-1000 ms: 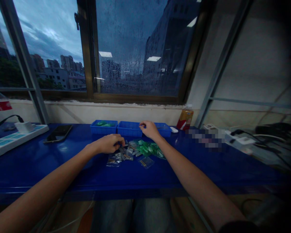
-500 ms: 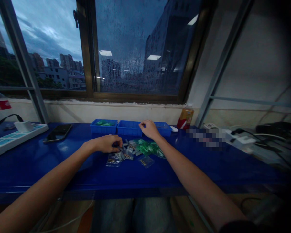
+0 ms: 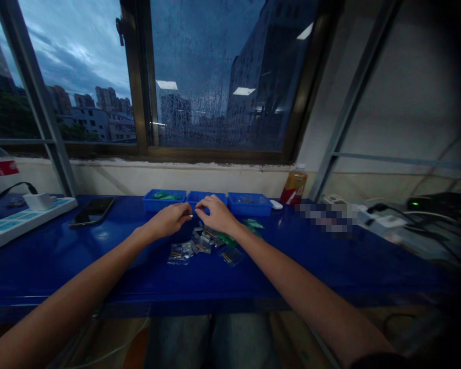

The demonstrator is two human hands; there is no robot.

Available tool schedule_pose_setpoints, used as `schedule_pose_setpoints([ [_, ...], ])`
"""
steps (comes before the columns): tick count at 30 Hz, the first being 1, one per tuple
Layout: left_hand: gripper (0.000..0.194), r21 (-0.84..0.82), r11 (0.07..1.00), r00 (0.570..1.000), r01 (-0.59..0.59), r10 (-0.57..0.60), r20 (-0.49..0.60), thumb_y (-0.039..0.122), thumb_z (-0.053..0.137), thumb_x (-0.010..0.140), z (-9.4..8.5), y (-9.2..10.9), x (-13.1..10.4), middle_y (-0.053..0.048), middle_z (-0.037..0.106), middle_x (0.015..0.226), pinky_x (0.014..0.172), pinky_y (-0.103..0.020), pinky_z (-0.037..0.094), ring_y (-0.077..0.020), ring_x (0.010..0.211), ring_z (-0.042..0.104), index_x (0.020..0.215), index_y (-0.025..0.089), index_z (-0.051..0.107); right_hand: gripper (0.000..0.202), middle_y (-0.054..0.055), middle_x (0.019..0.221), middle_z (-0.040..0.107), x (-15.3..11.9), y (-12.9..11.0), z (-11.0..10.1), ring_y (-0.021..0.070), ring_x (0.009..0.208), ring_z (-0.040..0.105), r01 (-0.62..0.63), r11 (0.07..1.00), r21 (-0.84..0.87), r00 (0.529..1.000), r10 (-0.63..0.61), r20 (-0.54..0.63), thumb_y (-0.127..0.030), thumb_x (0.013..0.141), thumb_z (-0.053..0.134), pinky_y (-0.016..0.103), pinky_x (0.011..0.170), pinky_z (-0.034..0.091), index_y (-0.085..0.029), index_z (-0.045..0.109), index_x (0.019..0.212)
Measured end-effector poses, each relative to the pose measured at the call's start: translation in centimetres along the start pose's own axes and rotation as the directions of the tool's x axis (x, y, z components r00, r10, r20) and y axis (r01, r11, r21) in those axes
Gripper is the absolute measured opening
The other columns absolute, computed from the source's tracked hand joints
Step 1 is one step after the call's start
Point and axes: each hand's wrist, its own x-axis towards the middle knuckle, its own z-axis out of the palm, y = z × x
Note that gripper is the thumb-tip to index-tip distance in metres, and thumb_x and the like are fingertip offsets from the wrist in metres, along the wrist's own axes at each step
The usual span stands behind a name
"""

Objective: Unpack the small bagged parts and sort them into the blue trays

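My left hand (image 3: pixel 174 217) is closed, with a small pale piece (image 3: pixel 191 216) pinched at its fingertips; its exact kind is too small to make out. Facing it, my right hand (image 3: pixel 215 212) has thumb and index finger curved and slightly apart, nothing visible between them. Both hands hover above a pile on the blue table. Small clear plastic packets (image 3: pixel 180 253) with brass-coloured pins inside lie at the pile's near side. Another such packet (image 3: pixel 231 255) rests at its right. Green packets (image 3: pixel 253 223) are partly hidden behind my right forearm.
Three blue bins stand behind the pile: a left bin (image 3: pixel 164 206) with green packets, a middle bin (image 3: pixel 194 197), and a right bin (image 3: pixel 249 209) with small things inside. A phone (image 3: pixel 92 211) and power strip (image 3: pixel 26 220) lie left; a drink bottle (image 3: pixel 294 185) stands back right.
My right hand has come back from over the bins, moving left and nearer, to my left hand. My left hand has risen from the pile with a small pale piece.
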Motion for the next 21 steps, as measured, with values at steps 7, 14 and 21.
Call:
schedule_pose_setpoints([
  [7,0.01,-0.084,0.996,0.984,-0.01,-0.005,-0.178,0.018,0.039,0.081,0.1,0.3,0.1,-0.006,0.056,0.086,0.071,-0.03,0.041,-0.0184,0.081,0.054,0.091,0.017,0.044,0.019,0.003,0.08,0.057,-0.3,-0.7,0.3,0.0162,0.08,0.047,0.012,0.998,0.066,0.998,-0.016,0.058,-0.021,0.075,0.058,0.028,0.074,0.036,-0.016,0.055,0.093],
  [14,0.007,-0.104,0.994,0.984,-0.031,0.012,-0.18,0.02,0.038,0.083,0.1,1.2,0.2,-0.007,0.056,0.088,0.071,-0.031,0.042,-0.0187,0.081,0.055,0.089,0.018,0.04,0.016,0.003,0.082,0.056,-0.3,-0.7,0.3,0.0158,0.08,0.046,0.027,0.998,0.06,0.999,-0.03,0.044,-0.02,0.076,0.056,0.027,0.072,0.035,-0.018,0.052,0.092],
  [21,0.015,-0.112,0.993,0.982,-0.024,0.002,-0.189,0.023,0.038,0.084,-0.1,1.5,0.0,-0.007,0.057,0.088,0.073,-0.031,0.043,-0.0183,0.082,0.057,0.098,0.017,0.041,0.015,0.003,0.078,0.056,-0.1,-0.5,0.0,0.0143,0.077,0.047,0.03,0.999,0.022,0.999,-0.031,0.039,-0.025,0.086,0.042,0.026,0.071,0.035,-0.016,0.054,0.081],
])
